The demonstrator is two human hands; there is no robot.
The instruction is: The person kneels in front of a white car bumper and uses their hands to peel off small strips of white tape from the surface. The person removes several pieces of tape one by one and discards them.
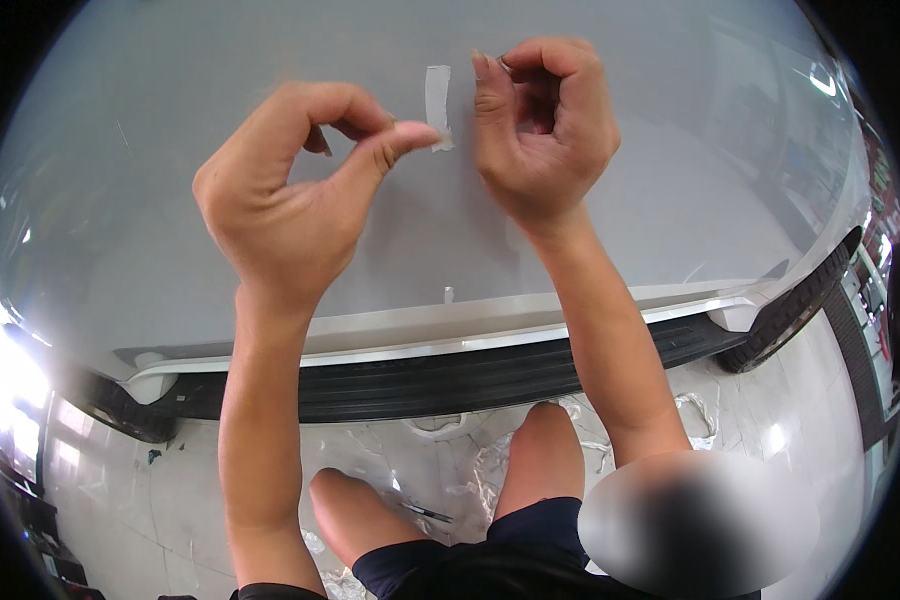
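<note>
Against a pale grey car panel (620, 200), left hand (290, 190) pinches a whitish tape strip (438, 105); right hand (545, 120) curled shut beside it

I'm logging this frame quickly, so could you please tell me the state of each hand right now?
Left hand: closed, pinching the lower end of the short whitish strip of tape on the pale grey car panel.
Right hand: closed; contents cannot be told.

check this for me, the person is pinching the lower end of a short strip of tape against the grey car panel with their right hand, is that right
Not quite. The head view shows the left hand, not the right, pinching the lower end of the tape strip against the grey car panel. The right hand is curled beside the strip's upper part and does not visibly grip it.
</note>
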